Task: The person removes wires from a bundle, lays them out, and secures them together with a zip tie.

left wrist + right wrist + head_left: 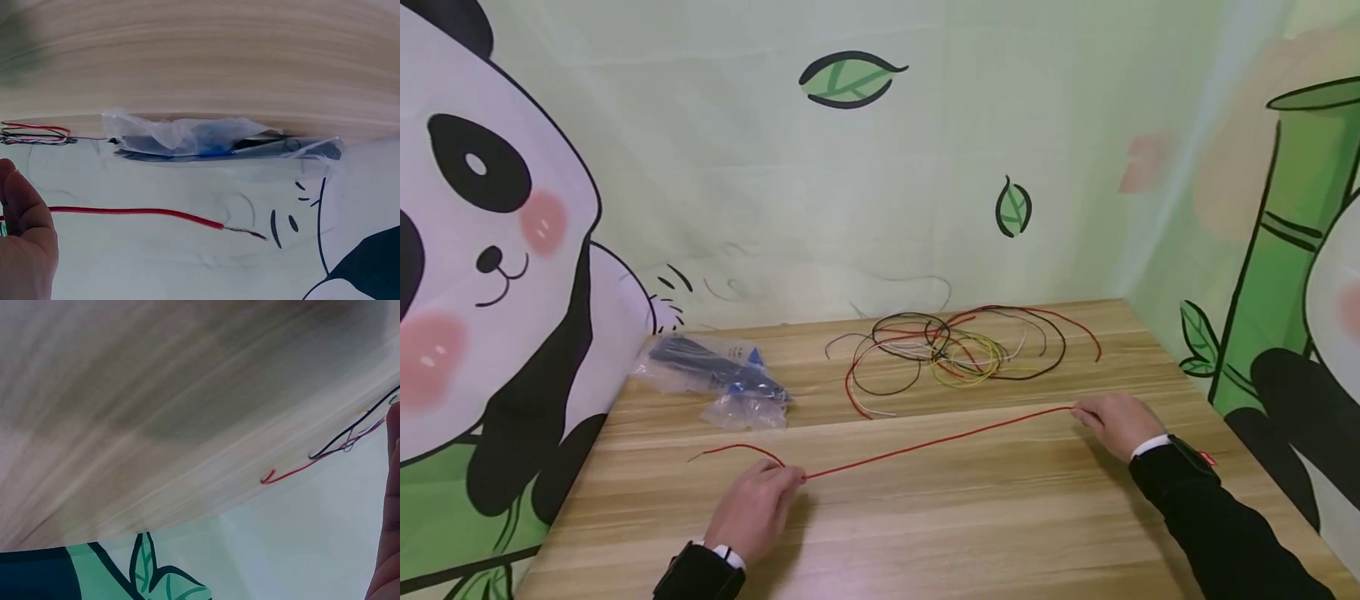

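A red wire (925, 444) runs nearly straight between my two hands, above the wooden table. My left hand (755, 508) pinches it between thumb and fingers, near its left end. Past that hand a short length curves off to the left, and its stripped tip shows bare twisted metal strands in the left wrist view, where the red wire (144, 211) sticks out beside the fingers (28, 212). Farther right, my right hand (1120, 423) pinches the other end; that end is hidden by the fingers. Only the edge of the right hand (387, 506) shows in the right wrist view.
Behind the wire lies a loose tangle of wires (966, 350) in red, black, yellow and white. A clear plastic bag (722, 379) with dark and blue contents lies at the back left of the wooden table (970, 533). A printed panda cloth (737, 167) hangs behind.
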A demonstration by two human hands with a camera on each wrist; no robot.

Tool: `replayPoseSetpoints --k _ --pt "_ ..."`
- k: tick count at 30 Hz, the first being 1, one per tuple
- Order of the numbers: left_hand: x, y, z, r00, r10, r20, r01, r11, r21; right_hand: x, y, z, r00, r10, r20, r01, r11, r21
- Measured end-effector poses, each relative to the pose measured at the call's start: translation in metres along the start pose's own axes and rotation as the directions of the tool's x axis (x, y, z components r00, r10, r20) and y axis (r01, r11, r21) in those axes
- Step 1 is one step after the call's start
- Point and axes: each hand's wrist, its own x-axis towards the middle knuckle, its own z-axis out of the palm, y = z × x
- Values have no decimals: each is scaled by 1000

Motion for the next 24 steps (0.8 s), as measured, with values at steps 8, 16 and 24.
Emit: replayPoseSetpoints --k 8,16,24 --pt "-1 -9 -8 992 -114 53 112 993 43 -10 9 -2 998 14 -56 -15 999 -33" --pt "-19 -37 -25 966 -249 65 244 967 73 -17 14 -14 996 73 -45 -76 995 -57" --pt "-31 -52 -32 952 -301 54 297 952 81 -22 18 -17 999 53 3 -53 999 -8"
